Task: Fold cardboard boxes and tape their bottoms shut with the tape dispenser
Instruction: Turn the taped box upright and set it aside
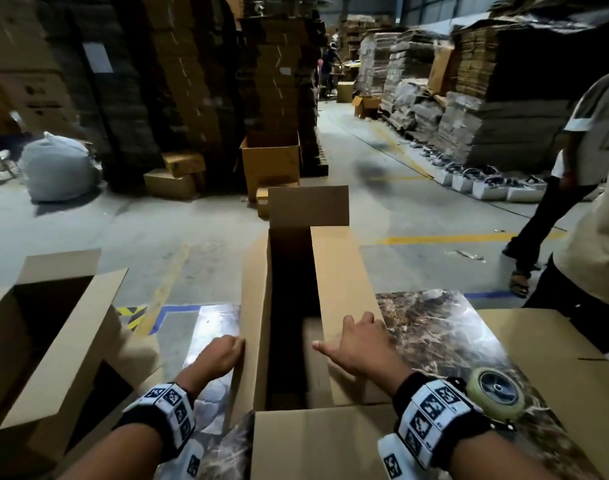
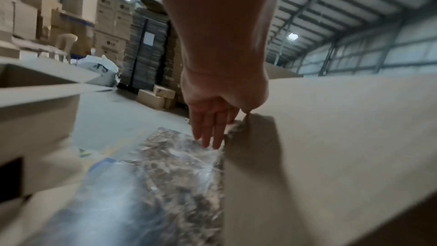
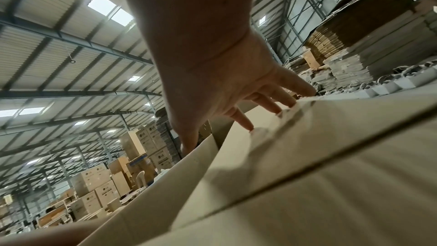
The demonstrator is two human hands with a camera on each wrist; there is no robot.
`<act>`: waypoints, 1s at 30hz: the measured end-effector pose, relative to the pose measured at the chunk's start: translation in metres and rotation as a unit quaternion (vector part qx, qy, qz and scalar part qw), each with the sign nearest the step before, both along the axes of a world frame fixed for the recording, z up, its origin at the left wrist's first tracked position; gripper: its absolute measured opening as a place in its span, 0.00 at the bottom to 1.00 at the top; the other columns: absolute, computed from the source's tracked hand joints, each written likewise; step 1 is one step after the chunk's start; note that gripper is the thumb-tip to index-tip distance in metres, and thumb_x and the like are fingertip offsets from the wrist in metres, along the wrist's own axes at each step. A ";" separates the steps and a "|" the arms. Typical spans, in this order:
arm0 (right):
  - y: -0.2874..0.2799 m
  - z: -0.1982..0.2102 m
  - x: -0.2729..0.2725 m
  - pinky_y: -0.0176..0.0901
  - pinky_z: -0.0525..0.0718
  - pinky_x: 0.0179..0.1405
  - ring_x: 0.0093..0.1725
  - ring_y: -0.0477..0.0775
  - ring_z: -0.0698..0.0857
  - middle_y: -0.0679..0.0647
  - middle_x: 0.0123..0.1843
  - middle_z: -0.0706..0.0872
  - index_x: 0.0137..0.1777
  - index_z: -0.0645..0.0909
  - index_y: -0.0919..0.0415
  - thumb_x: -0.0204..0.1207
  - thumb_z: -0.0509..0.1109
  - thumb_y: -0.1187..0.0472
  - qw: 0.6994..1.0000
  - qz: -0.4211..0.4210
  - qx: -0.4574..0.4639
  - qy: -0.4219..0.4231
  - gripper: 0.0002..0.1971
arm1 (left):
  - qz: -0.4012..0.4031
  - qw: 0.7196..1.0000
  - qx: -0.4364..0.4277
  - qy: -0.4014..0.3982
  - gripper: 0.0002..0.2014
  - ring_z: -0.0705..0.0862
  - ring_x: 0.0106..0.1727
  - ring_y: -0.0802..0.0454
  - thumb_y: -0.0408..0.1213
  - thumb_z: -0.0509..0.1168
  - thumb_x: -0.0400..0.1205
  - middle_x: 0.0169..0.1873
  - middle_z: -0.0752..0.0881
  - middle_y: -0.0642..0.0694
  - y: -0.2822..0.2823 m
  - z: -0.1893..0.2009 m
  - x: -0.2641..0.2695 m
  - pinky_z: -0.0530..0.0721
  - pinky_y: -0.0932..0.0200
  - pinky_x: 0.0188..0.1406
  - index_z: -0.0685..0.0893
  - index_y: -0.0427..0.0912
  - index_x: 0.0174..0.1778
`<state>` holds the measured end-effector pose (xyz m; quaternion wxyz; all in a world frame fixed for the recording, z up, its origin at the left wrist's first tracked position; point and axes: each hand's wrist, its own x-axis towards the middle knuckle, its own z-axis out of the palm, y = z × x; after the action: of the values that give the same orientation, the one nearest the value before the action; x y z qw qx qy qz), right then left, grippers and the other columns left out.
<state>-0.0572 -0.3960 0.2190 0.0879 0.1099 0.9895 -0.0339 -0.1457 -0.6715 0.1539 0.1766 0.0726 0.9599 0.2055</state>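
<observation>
Both grips lie spread: left hand (image 1: 217, 355) against the tall brown cardboard box's (image 1: 344, 271) left wall, right hand (image 1: 360, 344) pressing its right flap; round tape dispenser (image 1: 496, 393) on the marbled desk (image 1: 434, 327).

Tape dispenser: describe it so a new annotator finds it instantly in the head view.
Start at the marble-patterned table and go to its right side. The tape dispenser lies there, just beyond the right hand's wrist band, between the open cardboard box and flat cardboard. It is the only round thing: a pale tape roll around a dark hub.
</observation>
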 end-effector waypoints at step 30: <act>0.118 0.100 0.000 0.51 0.90 0.41 0.41 0.59 0.91 0.52 0.50 0.92 0.70 0.77 0.39 0.77 0.64 0.77 0.897 -0.114 -0.414 0.108 0.32 | 0.142 0.936 0.311 -0.088 0.46 0.77 0.64 0.31 0.42 0.64 0.57 0.67 0.74 0.30 0.055 -0.041 -0.052 0.82 0.33 0.62 0.64 0.42 0.76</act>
<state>-0.0572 -0.2784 0.3190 0.0133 0.1714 0.8703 -0.4616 -0.1980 -0.6168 0.1125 0.1980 -0.0313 0.8290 0.5222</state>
